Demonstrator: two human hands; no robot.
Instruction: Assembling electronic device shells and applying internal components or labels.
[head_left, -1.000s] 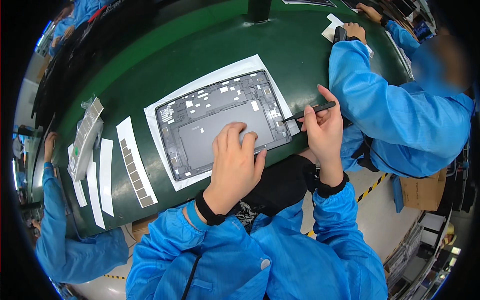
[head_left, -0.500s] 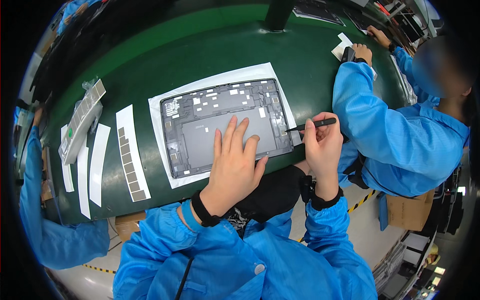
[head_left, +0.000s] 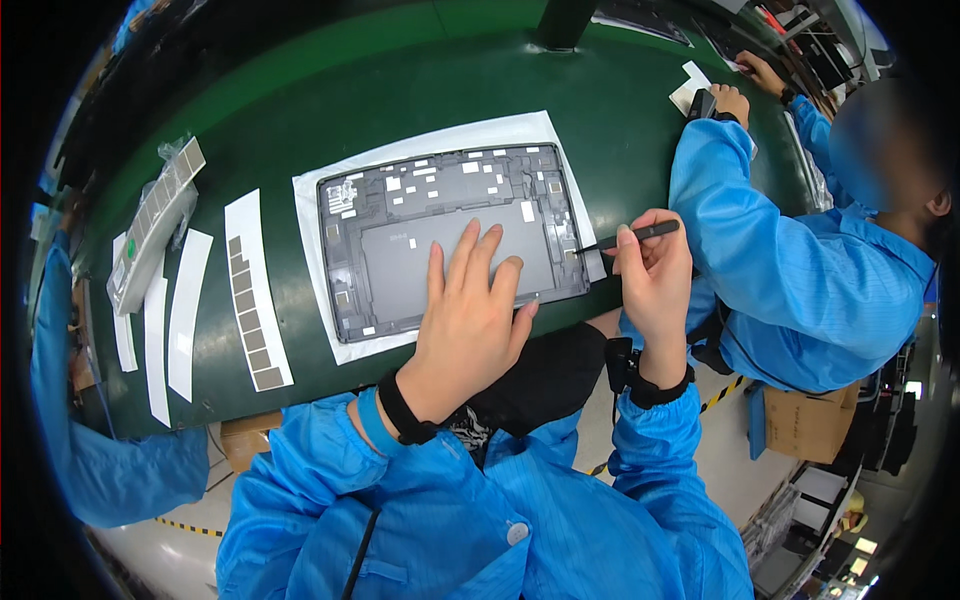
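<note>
A grey tablet-like housing (head_left: 390, 262), dotted with small white pads, lies on a white sheet (head_left: 312, 250) in front of me. My left hand (head_left: 470, 325) rests on its lower middle with fingers spread and holds nothing. In my right hand (head_left: 655, 280), pinched between thumb and fingers, is a pair of black tweezers (head_left: 640, 236). The tip points left at the housing's right edge, by a small square pad; whether it touches cannot be made out. My hand hides part of the housing's lower edge.
Left of the housing lies a white strip with grey squares (head_left: 248, 330), then plain white strips (head_left: 192, 310) and a plastic-wrapped stack (head_left: 160, 225). A co-worker in a blue sleeve (head_left: 780, 250) sits close on the right. A dark post (head_left: 560, 25) stands at the back.
The view has shifted a little, so the table things appear slightly higher and to the left. My left hand stays on the housing; the tweezers remain at its right edge.
</note>
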